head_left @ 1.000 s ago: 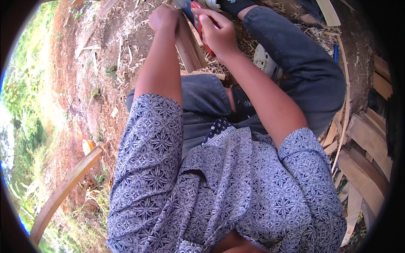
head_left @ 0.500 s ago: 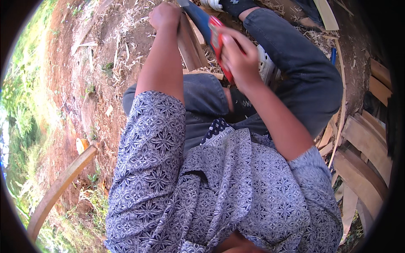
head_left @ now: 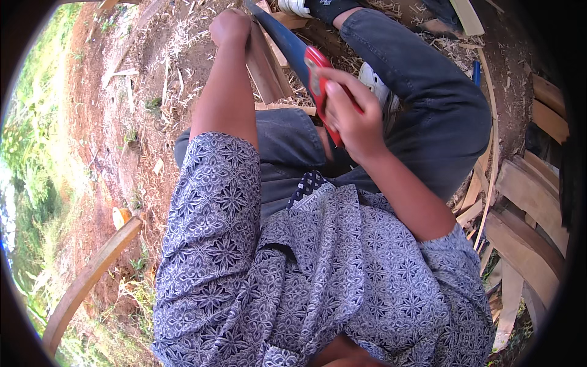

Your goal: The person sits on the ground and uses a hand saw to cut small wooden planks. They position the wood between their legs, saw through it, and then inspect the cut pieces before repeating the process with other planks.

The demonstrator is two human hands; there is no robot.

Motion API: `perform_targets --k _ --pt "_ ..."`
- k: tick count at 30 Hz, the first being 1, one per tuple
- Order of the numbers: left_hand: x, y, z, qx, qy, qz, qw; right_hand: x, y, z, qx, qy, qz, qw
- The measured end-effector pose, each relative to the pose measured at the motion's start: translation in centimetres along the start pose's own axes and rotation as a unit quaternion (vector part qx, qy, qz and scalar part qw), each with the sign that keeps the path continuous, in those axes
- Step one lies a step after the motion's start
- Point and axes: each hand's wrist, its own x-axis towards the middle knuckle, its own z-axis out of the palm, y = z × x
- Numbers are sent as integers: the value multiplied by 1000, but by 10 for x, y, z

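Observation:
My right hand (head_left: 353, 115) is wrapped round the red handle of a hand saw (head_left: 283, 41). Its bluish blade slants up and left toward my left hand (head_left: 230, 27), and the tip runs to the upper edge of the picture. That left hand is closed at the far end of a brown wooden board (head_left: 266, 72), whose near end points back toward my bent leg. The left fingers are mostly hidden behind the back of the hand. Blade and board lie close together; whether the teeth touch the wood cannot be made out.
My legs in dark trousers (head_left: 422, 79) frame the work, with a white shoe (head_left: 374, 85) between them. Cut wooden pieces (head_left: 526, 244) are heaped at the right. A long curved timber (head_left: 92, 272) stands at the lower left. Wood shavings (head_left: 183, 43) cover the soil.
My right hand has drawn the saw back toward my body, down and slightly right. The left hand keeps its hold on the board; the whole view has shifted slightly.

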Motion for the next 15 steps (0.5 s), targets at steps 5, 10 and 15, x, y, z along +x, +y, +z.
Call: perform_targets --k 5,10,15 --pt "-2 3 -8 -1 -9 8 1000 -6 -18 -22 62 -39 40 997" --pt "-10 -1 -5 -4 22 28 999 99 28 26 -25 12 -105 994" --pt "-5 10 -3 0 13 39 999 183 52 62 -111 44 -223 968"
